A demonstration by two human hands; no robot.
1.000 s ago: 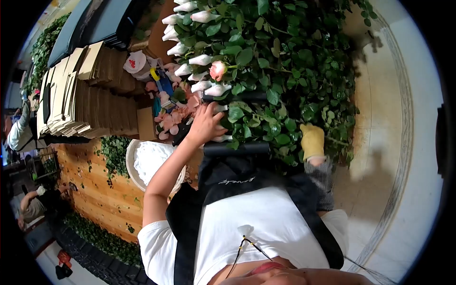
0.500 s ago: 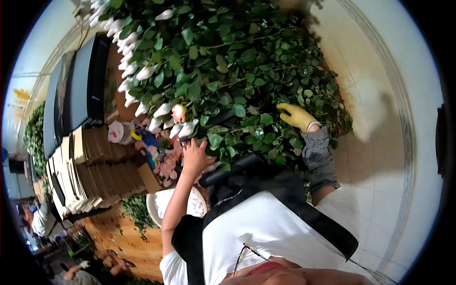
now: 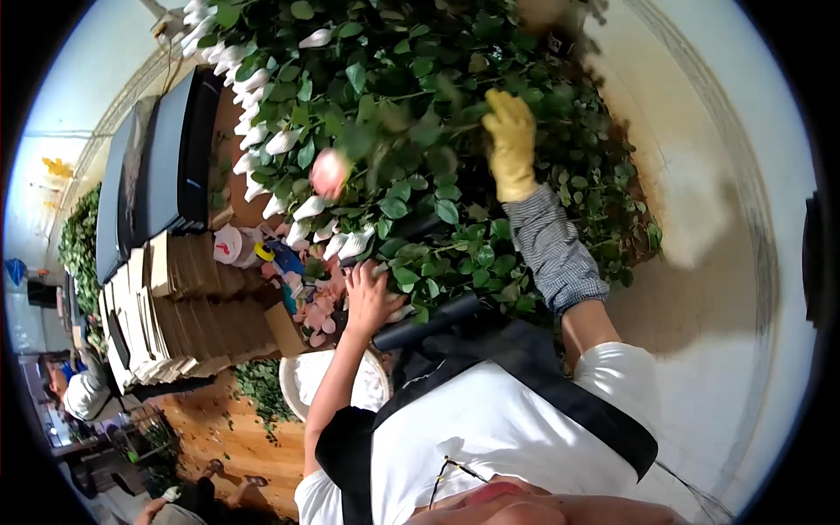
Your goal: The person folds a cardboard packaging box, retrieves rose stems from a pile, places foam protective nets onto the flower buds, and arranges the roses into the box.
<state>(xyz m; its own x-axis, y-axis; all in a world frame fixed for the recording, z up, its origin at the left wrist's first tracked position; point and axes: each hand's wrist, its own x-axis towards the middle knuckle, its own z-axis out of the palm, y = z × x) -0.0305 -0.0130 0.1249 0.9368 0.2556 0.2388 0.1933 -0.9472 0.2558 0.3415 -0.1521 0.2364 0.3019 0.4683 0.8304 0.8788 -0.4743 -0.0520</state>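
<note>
In the head view a pink rose [image 3: 330, 173], blurred by motion, stands out above a thick layer of leafy rose stems [image 3: 411, 79]. My right hand [image 3: 512, 144], in a yellow glove, is closed at the far end of its leafy stem; the exact grip is partly hidden by leaves. My bare left hand [image 3: 372, 297] rests with curled fingers at the near edge of the pile, beside white-netted rose heads [image 3: 354, 243]. What lies under its fingers is mostly hidden. Close by, a black padded bar [image 3: 429, 322] lies before my apron.
Stacked cardboard sheets [image 3: 188, 302] and dark grey panels [image 3: 149, 175] stand on the left. Pink petals [image 3: 319, 311] lie beside my left hand. A white tub [image 3: 293, 385] is below. Other people [image 3: 87, 394] are at far left. A pale wall [image 3: 700, 262] runs along the right.
My gloved right hand has moved up and slightly left, and the pink rose has risen with it. My left hand has stayed almost in place; the view has shifted slightly.
</note>
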